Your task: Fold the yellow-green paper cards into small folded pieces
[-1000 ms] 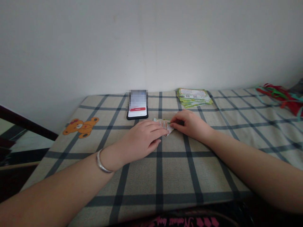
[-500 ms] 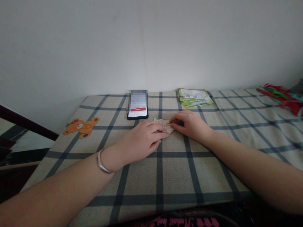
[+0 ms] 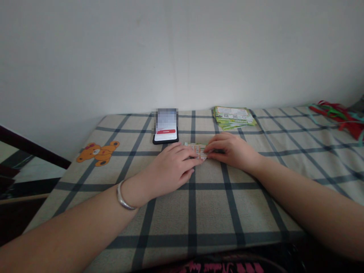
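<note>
A small printed paper leaflet [image 3: 196,148], white with orange and green, lies on the checked tablecloth between both hands. My left hand [image 3: 172,165], with a silver bangle at its wrist, rests palm down with fingers stretched over the leaflet's left and near part. At the opposite edge, my right hand [image 3: 231,149] pinches the paper between thumb and fingers. Its fingers hide that end, so I cannot tell whether the paper is folded there.
A phone [image 3: 165,132] with its screen lit lies beyond my left hand. Near the wall sits a stack of green and white leaflets [image 3: 234,116]. Red and green ribbon-like strips [image 3: 339,115] lie at the far right. An orange bear figure [image 3: 98,153] is at the left.
My right fingers have straightened and slid slightly left over the leaflet's right end, covering more of it. My left hand and the phone stay almost where they were.
</note>
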Motion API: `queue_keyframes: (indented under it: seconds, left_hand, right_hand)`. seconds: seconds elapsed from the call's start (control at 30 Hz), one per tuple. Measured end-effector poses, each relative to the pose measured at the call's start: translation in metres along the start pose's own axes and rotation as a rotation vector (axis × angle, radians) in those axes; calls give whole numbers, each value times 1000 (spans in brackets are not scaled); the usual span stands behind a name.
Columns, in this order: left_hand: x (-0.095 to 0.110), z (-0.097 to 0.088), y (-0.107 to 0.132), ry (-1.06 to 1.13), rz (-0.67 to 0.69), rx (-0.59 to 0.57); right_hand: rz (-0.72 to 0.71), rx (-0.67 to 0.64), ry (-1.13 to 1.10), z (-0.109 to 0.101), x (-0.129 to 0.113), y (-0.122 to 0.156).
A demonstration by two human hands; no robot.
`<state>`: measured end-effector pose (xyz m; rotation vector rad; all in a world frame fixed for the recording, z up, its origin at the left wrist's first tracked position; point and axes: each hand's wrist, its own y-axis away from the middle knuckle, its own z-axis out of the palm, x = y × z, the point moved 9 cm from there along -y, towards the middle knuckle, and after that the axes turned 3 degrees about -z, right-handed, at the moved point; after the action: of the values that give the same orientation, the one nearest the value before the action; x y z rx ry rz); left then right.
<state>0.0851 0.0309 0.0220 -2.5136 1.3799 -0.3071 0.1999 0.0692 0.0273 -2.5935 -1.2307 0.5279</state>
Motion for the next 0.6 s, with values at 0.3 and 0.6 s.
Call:
queue_keyframes:
  seconds: [0.3, 0.6]
  left_hand:
    - [-2, -3, 0, 8, -11, 41]
    - [-2, 1, 0, 4, -3, 35]
  right_hand:
    - [25, 75, 44, -1, -1, -2]
    - [35, 76, 71, 2, -1, -2]
